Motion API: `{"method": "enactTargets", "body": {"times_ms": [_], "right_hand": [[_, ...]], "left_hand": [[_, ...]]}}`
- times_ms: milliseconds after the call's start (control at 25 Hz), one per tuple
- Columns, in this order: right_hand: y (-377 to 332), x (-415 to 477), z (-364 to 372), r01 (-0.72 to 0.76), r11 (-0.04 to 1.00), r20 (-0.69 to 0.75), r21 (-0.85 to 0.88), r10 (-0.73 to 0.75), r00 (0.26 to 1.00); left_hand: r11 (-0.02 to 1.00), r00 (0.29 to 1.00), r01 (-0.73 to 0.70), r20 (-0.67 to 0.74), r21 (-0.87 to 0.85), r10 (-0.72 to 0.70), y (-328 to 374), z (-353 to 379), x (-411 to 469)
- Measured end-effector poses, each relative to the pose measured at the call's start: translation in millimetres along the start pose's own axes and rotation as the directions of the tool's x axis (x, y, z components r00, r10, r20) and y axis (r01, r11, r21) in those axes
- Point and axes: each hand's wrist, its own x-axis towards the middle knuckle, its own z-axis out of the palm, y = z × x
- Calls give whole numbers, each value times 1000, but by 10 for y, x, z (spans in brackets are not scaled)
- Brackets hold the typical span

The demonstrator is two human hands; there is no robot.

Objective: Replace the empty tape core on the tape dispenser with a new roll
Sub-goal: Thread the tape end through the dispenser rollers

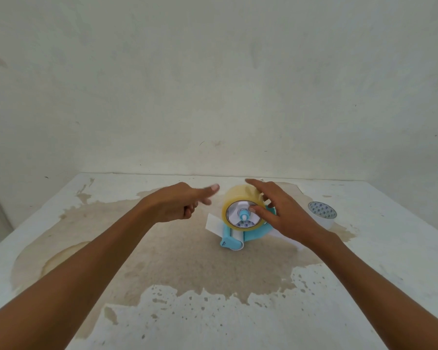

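Observation:
A light blue tape dispenser (234, 239) lies on the stained white table (177, 261) with a yellowish tape roll (234, 197) sitting on its hub. My right hand (281, 210) rests on the roll, thumb against the white hub face and fingers over the top rim. Just left of the roll my left hand (177, 202) hovers, blurred, index finger stretched toward it, holding nothing. An empty white tape core (323, 214) stands on the table to the right of the dispenser.
A white wall (213, 84) rises right behind the table's far edge. A white flap (213, 224) sticks out from the dispenser's left side. The tabletop carries a wide brown stain.

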Motion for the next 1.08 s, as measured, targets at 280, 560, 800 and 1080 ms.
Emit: {"method": "enactTargets", "body": {"times_ms": [280,560,800,1080], "right_hand": [[107,-60,21,-115,986,33,125,111,993],[157,-97,31,-152,986,111,64,144,983],[85,-150,-32,-66,997,79,26,63,995],[-3,-128,-10,1,1000,28,25,-1,1000]], "left_hand": [[974,996,57,74,-221,-41,1,88,46],[856,992,76,126,-511,-12,-80,86,48],[928,1000,2,10,-373,1,-154,180,103],[971,999,-14,-48,-237,2,-323,282,65]]}}
